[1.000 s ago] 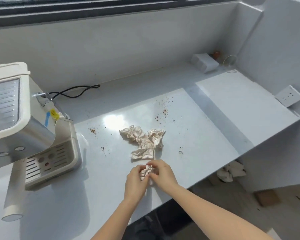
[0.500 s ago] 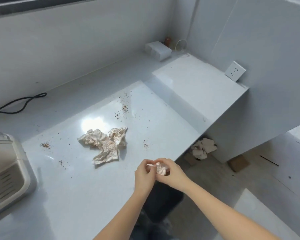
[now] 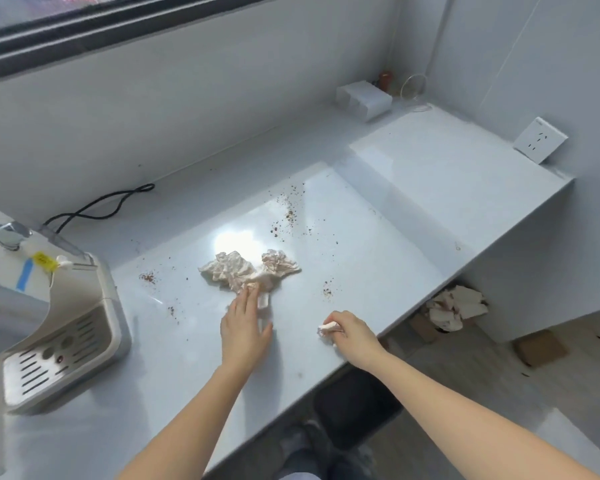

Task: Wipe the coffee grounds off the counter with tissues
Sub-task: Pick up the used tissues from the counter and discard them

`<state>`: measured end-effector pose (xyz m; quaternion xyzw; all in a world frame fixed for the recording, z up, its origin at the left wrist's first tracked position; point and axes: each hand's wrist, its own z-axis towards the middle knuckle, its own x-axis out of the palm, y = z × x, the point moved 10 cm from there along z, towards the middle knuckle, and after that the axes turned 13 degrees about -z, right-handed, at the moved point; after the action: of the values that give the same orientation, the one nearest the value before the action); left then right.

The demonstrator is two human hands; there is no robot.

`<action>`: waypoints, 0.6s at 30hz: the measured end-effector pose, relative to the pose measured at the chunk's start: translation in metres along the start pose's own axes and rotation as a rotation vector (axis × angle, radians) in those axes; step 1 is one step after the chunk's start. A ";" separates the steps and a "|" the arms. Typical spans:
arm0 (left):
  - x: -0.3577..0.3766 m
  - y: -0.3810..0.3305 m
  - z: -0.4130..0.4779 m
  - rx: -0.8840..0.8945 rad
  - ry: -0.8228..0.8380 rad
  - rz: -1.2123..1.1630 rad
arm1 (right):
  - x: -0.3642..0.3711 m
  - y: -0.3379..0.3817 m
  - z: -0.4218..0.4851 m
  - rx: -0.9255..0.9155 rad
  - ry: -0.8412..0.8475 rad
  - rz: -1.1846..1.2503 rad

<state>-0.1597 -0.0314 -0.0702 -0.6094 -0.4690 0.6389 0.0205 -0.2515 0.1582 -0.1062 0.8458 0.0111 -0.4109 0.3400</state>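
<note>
Crumpled, brown-stained tissues (image 3: 246, 271) lie in the middle of the pale counter (image 3: 378, 244). My left hand (image 3: 245, 325) lies flat on the counter with fingers stretched out, its fingertips on the near edge of that tissue pile. My right hand (image 3: 349, 332) is closed around a small wadded tissue (image 3: 328, 329) near the counter's front edge. Coffee grounds (image 3: 290, 214) are scattered beyond the pile, with smaller patches of grounds (image 3: 148, 278) to its left and more grounds (image 3: 327, 291) to its right.
A coffee machine (image 3: 49, 327) with a drip tray stands at the left, its black cable (image 3: 97, 206) trailing along the wall. A white box (image 3: 364, 100) sits in the far corner, a wall socket (image 3: 539, 140) at right. Used tissues (image 3: 454, 306) lie on the floor below.
My hands, joined on the small wad before, have separated. The left hand has reached forward onto the tissue pile; the right keeps the wad, now lowered by the counter edge.
</note>
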 end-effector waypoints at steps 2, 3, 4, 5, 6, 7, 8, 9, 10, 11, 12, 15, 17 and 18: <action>0.001 0.011 -0.003 -0.031 -0.023 0.036 | 0.002 0.000 0.002 -0.004 0.014 -0.004; 0.000 0.014 -0.006 -0.041 -0.064 0.035 | 0.002 0.001 0.003 -0.007 0.019 -0.002; -0.001 0.016 -0.010 -0.036 -0.104 0.021 | 0.001 0.001 0.004 -0.010 0.025 0.001; -0.001 0.016 -0.014 -0.022 -0.130 -0.011 | 0.001 0.001 0.004 -0.014 0.031 0.007; 0.001 0.016 -0.019 -0.009 -0.144 -0.063 | 0.001 0.001 0.003 -0.018 0.036 0.015; 0.002 0.017 -0.022 -0.011 -0.156 -0.128 | 0.001 0.000 0.003 -0.022 0.038 0.024; 0.002 0.019 -0.025 -0.024 -0.170 -0.199 | 0.000 0.000 0.002 -0.027 0.036 0.037; 0.002 0.020 -0.028 -0.041 -0.185 -0.266 | -0.001 0.000 0.001 -0.030 0.032 0.052; 0.000 0.020 -0.030 -0.055 -0.202 -0.322 | -0.002 0.001 0.001 -0.032 0.026 0.063; -0.001 0.019 -0.031 -0.074 -0.223 -0.372 | -0.002 0.002 0.000 -0.034 0.021 0.070; -0.003 0.019 -0.032 -0.102 -0.250 -0.437 | -0.002 0.002 0.000 -0.033 0.017 0.078; -0.009 0.025 -0.037 -0.274 -0.345 -0.721 | -0.002 0.003 -0.004 -0.018 0.016 0.105; -0.013 0.029 -0.040 -0.363 -0.392 -0.849 | -0.003 0.004 -0.006 -0.022 0.009 0.131; -0.015 0.026 -0.041 -0.375 -0.396 -0.906 | -0.004 0.005 -0.008 -0.022 0.004 0.152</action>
<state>-0.1085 -0.0312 -0.0680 -0.2063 -0.7864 0.5742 0.0964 -0.2477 0.1599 -0.0970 0.8414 -0.0478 -0.3820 0.3793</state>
